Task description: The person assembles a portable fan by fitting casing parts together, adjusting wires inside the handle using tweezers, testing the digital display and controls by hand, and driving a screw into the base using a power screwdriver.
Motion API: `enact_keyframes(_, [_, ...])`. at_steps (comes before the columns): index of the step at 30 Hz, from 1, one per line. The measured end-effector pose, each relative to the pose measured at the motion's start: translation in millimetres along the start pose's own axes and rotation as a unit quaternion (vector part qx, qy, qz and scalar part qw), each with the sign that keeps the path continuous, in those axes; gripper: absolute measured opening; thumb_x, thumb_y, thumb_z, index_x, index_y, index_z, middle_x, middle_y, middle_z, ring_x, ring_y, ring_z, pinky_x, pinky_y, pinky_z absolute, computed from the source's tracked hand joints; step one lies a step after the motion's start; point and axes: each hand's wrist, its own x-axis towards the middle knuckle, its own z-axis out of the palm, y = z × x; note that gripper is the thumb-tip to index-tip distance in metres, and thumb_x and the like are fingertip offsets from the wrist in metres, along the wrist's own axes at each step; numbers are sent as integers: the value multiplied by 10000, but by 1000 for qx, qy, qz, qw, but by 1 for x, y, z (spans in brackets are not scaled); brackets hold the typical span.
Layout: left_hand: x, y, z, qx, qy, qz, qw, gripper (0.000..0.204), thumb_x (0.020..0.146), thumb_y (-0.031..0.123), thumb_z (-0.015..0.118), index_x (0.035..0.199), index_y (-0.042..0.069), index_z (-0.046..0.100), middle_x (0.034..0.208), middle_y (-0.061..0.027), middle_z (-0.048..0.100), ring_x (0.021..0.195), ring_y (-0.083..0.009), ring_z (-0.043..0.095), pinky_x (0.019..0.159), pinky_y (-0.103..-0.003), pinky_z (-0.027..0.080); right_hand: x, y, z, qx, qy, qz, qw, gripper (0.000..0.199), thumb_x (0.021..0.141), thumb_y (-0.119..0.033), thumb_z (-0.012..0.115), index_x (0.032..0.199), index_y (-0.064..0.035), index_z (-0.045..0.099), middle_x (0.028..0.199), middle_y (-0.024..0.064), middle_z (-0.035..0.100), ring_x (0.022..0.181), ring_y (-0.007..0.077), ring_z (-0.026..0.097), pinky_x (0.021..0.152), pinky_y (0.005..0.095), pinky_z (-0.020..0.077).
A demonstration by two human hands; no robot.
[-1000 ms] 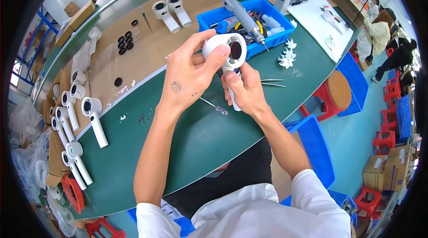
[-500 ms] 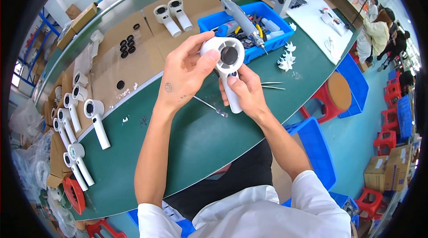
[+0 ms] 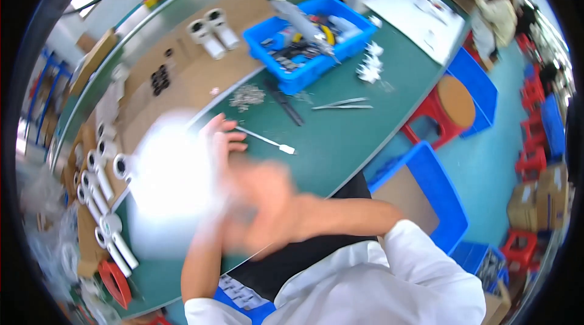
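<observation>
A white handheld fan [image 3: 173, 185] is a bright, smeared blur at the left of the middle, raised close in front of the view. My right hand [image 3: 264, 203], crossed over to the left and blurred too, is closed on it. Behind the fan, the fingers of my left hand [image 3: 226, 133] show spread apart over the green table [image 3: 334, 133]; the fan and my right hand hide the rest of it. Beside those fingers lies a thin rod with a white end [image 3: 286, 149]. Tweezers [image 3: 344, 104] and a dark strip-like tool [image 3: 284, 103] lie farther off.
A blue bin [image 3: 296, 83] holds tools, with a grey electric screwdriver [image 3: 304, 25] across it. Small screws [image 3: 247, 97] lie near it, white fan blades [image 3: 370, 63] to its right. More white fans [image 3: 97, 182] line the left side. A red stool [image 3: 420, 115] stands at right.
My right hand has swung left with the fan, which is now nearer and blurred. My left hand has come off the fan, its fingers now spread. The view has shifted slightly.
</observation>
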Motion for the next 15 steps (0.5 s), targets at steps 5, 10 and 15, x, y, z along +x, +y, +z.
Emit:
enact_keyframes(5, [3,10,10,74,1,89,993,321,1009,176,446,1247,-29,511,1058,-133,577,797,-171,613,624,-270,526,20,-42,56,-35,80,-329,940,220,766,-215,600,806,2,600,606,41,463,506,194,505,424,329,398])
enact_keyframes(10, [5,4,20,76,-21,87,993,304,1009,170,449,1218,-35,530,1021,-127,589,788,-162,611,615,-256,521,13,-37,51,6,0,-313,950,211,771,-201,624,702,-13,558,582,80,463,478,228,509,379,364,394])
enact_keyframes(15, [11,-7,20,78,7,131,988,300,1021,190,416,1156,-43,548,965,-131,593,759,-192,608,648,-308,531,-9,-29,73,-49,58,-321,944,335,653,-301,747,590,-28,562,601,96,506,476,253,529,359,367,382])
